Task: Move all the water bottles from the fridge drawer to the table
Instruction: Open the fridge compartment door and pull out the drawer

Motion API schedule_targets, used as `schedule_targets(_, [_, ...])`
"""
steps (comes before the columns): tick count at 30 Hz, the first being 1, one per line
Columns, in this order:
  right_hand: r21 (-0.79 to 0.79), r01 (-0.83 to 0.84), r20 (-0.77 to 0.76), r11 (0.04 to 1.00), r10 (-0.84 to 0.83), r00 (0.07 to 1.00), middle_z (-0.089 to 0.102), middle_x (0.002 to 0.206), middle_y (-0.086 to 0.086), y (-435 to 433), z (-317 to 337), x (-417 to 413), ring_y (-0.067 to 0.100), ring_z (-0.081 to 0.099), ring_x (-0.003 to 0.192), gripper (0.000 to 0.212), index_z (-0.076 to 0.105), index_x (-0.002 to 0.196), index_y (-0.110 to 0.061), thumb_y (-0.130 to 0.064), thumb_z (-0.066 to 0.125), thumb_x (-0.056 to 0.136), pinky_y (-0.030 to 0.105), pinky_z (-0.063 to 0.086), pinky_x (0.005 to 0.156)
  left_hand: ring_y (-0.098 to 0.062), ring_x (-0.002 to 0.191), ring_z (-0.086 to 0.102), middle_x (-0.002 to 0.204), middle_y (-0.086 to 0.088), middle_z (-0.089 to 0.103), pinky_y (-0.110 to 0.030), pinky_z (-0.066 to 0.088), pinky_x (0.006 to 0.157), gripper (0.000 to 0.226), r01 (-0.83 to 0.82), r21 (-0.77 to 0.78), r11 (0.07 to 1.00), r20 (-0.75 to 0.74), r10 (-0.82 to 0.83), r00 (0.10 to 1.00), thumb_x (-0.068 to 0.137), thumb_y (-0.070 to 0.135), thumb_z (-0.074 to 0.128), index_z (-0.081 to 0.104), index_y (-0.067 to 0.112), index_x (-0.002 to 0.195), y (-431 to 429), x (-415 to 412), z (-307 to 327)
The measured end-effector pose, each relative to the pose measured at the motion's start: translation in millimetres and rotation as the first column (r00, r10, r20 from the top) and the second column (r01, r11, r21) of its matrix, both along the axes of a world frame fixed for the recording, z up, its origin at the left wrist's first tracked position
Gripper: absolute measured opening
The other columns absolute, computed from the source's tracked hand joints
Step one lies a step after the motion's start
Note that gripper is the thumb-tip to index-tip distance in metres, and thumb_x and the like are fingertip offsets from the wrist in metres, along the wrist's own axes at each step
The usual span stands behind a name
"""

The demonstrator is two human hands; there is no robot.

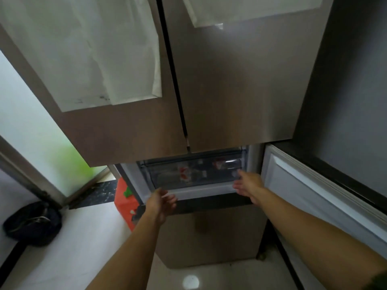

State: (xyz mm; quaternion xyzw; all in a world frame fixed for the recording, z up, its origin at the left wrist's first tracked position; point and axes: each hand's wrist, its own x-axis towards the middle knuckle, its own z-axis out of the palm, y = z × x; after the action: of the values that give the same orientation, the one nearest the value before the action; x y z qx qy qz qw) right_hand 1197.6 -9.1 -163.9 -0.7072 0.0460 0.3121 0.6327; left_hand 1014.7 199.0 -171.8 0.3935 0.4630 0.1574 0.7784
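Head view: red-labelled bottles [185,173], writing unreadable

left hand [161,203]: bare, no ring or watch | right hand [249,186]: bare, no ring or watch | forearms: both bare to the near frame edge | sleeve [380,281]: dark green edge, near right corner

Water bottles [185,173] blurred behind drawer front [194,174]; count perhaps two.
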Motion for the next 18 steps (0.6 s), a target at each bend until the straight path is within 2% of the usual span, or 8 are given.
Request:
schedule_targets(2, [0.131,0.100,-0.128,0.986,-0.083,0.988,0.065,0.103,0.015,30.4,-11.1,22.6,0.028,0.065,0.090,0.039,0.053,0.125,-0.005,-0.035,0.046,0.101,0.035,0.053,0.067,-0.036,0.114,0.054,0.114,-0.021,0.053,-0.045,0.041,0.103,0.031,-0.061,-0.121,0.991,0.107,0.074,0.992,0.103,0.032,0.031,0.048,0.006,0.099,35.5,17.6,-12.9])
schedule_targets(3, [0.198,0.164,-0.180,0.966,-0.129,0.975,0.064,0.100,0.015,44.6,-15.4,32.3,0.028,0.065,0.089,0.037,0.051,0.127,-0.006,-0.033,0.044,0.102,0.035,0.052,0.065,-0.036,0.116,0.053,0.115,-0.020,0.051,-0.045,0.039,0.105,0.036,-0.083,-0.166,0.983,0.157,0.109,0.982,0.103,0.036,0.028,0.047,0.006,0.103,53.9,27.9,-20.7])
schedule_targets(7, [0.456,0.417,-0.387,0.786,-0.247,0.888,0.061,0.088,0.018,85.6,-28.6,60.9,0.031,0.062,0.073,0.021,0.054,0.111,-0.008,-0.023,0.044,0.102,0.041,0.050,0.056,-0.035,0.092,0.056,0.101,-0.019,0.055,-0.048,0.046,0.087,0.047,-0.160,-0.290,0.944,0.267,0.240,0.933,0.101,0.048,0.031,0.047,0.007,0.117,113.5,69.9,-49.5])
schedule_targets(10, [0.565,0.495,-0.441,0.660,-0.265,0.857,0.063,0.097,0.019,101.6,-50.0,79.7,0.036,0.067,0.074,0.029,0.057,0.115,-0.008,-0.029,0.042,0.102,0.037,0.055,0.046,-0.041,0.116,0.053,0.129,-0.025,0.052,-0.055,0.042,0.096,0.059,-0.173,-0.353,0.920,0.335,0.297,0.894,0.102,0.047,0.025,0.039,0.002,0.138,129.4,88.1,-60.2])
schedule_targets(11, [0.593,0.500,-0.451,0.631,-0.253,0.856,0.065,0.103,0.020,106.4,-56.1,84.0,0.036,0.068,0.080,0.034,0.056,0.121,-0.007,-0.031,0.041,0.102,0.038,0.057,0.048,-0.041,0.126,0.047,0.139,-0.025,0.045,-0.055,0.038,0.100,0.060,-0.170,-0.368,0.914,0.363,0.310,0.879,0.102,0.046,0.022,0.033,0.003,0.142,132.7,92.5,-61.7])
schedule_targets(13, [0.613,0.523,-0.487,0.592,-0.238,0.840,0.065,0.117,0.020,114.1,-66.8,92.5,0.035,0.066,0.100,0.042,0.054,0.129,-0.006,-0.035,0.041,0.101,0.043,0.060,0.065,-0.039,0.134,0.040,0.142,-0.023,0.041,-0.051,0.033,0.105,0.060,-0.163,-0.412,0.897,0.409,0.341,0.846,0.102,0.045,0.020,0.030,0.004,0.144,139.0,100.5,-61.4])
schedule_targets(15, [0.605,0.534,-0.518,0.591,-0.216,0.827,0.065,0.120,0.018,116.4,-67.8,96.5,0.033,0.066,0.104,0.041,0.055,0.128,-0.008,-0.035,0.045,0.099,0.044,0.059,0.076,-0.035,0.125,0.046,0.130,-0.020,0.046,-0.048,0.036,0.102,0.053,-0.156,-0.428,0.890,0.414,0.347,0.841,0.102,0.043,0.022,0.041,0.005,0.134,143.8,107.5,-59.7])
schedule_targets(18, [0.594,0.486,-0.482,0.642,-0.199,0.853,0.071,0.102,0.015,117.6,-62.2,96.5,0.029,0.073,0.082,0.034,0.060,0.117,-0.008,-0.034,0.054,0.096,0.039,0.059,0.061,-0.030,0.093,0.054,0.108,-0.018,0.052,-0.045,0.044,0.083,0.045,-0.131,-0.424,0.896,0.397,0.314,0.863,0.101,0.041,0.024,0.051,0.005,0.103,144.0,109.6,-55.2])
